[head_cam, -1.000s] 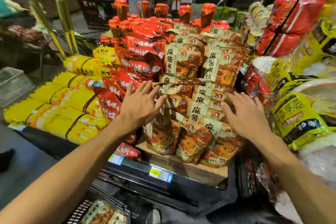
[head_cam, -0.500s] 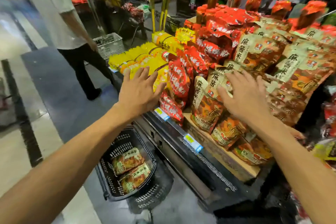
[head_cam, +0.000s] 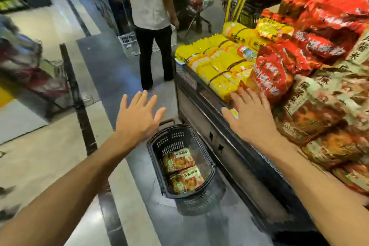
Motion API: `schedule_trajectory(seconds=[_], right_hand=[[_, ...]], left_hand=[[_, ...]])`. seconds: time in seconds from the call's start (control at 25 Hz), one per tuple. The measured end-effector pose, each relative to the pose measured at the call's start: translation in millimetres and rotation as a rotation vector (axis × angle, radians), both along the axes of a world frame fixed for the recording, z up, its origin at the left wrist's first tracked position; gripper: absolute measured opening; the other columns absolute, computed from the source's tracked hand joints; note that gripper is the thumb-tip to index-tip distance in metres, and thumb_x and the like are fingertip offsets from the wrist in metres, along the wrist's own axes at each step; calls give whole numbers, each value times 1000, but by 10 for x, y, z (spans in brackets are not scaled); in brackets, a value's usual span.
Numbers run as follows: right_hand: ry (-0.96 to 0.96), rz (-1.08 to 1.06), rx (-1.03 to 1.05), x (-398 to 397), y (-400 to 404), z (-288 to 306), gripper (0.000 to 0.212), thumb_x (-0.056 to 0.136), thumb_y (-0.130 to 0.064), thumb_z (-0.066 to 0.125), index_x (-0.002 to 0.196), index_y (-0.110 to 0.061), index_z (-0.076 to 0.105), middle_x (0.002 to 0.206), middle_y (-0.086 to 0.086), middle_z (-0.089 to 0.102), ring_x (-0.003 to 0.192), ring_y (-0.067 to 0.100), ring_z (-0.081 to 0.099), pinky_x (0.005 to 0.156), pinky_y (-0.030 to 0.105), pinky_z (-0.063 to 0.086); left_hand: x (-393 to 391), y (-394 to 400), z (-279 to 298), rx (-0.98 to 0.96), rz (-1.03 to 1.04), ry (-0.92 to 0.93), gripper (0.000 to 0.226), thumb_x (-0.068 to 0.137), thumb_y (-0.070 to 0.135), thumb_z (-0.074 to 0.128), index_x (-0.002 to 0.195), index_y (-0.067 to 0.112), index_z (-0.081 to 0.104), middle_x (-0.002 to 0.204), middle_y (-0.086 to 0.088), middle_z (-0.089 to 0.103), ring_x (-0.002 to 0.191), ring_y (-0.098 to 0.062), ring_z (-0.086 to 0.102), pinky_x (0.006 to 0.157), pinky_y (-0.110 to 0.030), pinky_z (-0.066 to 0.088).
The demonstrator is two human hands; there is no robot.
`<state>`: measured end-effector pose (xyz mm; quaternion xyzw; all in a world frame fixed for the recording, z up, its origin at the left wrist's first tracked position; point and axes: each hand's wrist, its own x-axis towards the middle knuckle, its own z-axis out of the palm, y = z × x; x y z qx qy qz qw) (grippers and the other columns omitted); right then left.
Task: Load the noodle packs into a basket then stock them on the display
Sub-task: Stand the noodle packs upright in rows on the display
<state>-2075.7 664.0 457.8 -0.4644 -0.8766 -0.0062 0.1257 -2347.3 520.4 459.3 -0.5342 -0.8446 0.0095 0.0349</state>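
Aisle floor now fills view; basket (head_cam: 180,163) centred (two packs, seemingly); both hands spread, off display (head_cam: 311,78).

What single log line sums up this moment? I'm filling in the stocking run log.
left hand: open, empty, above basket | right hand: open, empty, by display edge | basket: on floor, two noodle packs inside

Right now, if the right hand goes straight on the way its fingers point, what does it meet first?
Probably the yellow packs at the display's front edge: the right hand points up and slightly left toward them. Red packs lie just right of that line. Depth is unclear.
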Motion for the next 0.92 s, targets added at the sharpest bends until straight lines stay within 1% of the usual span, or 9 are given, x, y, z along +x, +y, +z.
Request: schedule_trajectory(seconds=[0.08,0.12,0.2,0.32,0.52,0.6,0.68,0.84,0.92], right_hand=[[-69,6,-58,-367,-179,-200,77,94,-65,23,151,-19,46,159,11,41,150,29,31,124,52,13],[-88,8,-74,-510,-249,-304,77,94,-65,22,151,-19,45,159,12,40,150,29,31,124,52,15],[-94,5,-99,-668,-348,-497,79,94,-65,21,149,-15,49,155,15,45,147,32,37,122,55,21],[-137,-21,-156,-819,-376,-771,80,94,-64,20,148,-14,49,154,16,47,146,33,39,121,55,22],[-168,-57,-219,-936,-169,-1205,74,96,-61,29,147,-12,51,153,18,48,145,35,39,121,55,24],[-150,-61,-264,-972,-65,-1425,75,96,-61,27,146,-11,53,151,18,50,144,36,41,120,55,26],[-149,-69,-305,-990,6,-1648,76,96,-62,25,146,-11,52,151,18,51,143,36,43,120,54,27],[-169,-118,-396,-958,36,-2074,76,96,-61,26,147,-10,51,151,19,50,143,37,43,120,54,28],[-178,-158,-431,-951,27,-2339,76,96,-60,27,147,-9,51,151,20,49,143,37,43,120,54,29]], left_hand=[[-332,-180,-101,-34,25,10,68,102,62,15,159,27,26,168,-6,18,156,-22,11,125,-54,0],[-464,-232,-157,-52,26,15,68,102,62,14,159,26,25,168,-6,17,156,-23,11,125,-54,2],[-631,-292,-280,-70,24,12,68,102,61,15,159,25,25,168,-7,18,156,-23,11,125,-55,4],[-830,-228,-484,-98,12,7,68,103,60,16,160,24,25,168,-7,19,156,-24,13,125,-54,4],[-920,91,-851,-153,-21,30,68,102,60,16,160,24,24,167,-8,21,155,-25,15,125,-54,8],[-945,220,-989,-176,-17,27,68,103,60,15,160,24,23,167,-8,22,156,-25,15,125,-53,8],[-971,337,-1129,-212,-20,20,69,103,59,14,161,24,19,168,-7,18,156,-24,12,126,-51,4],[-970,504,-1485,-327,-56,6,75,97,62,1,162,25,12,170,-5,10,157,-24,5,125,-49,0],[-993,640,-1761,-381,-95,-8,72,100,61,5,162,24,12,170,-6,11,157,-24,5,126,-50,1]])
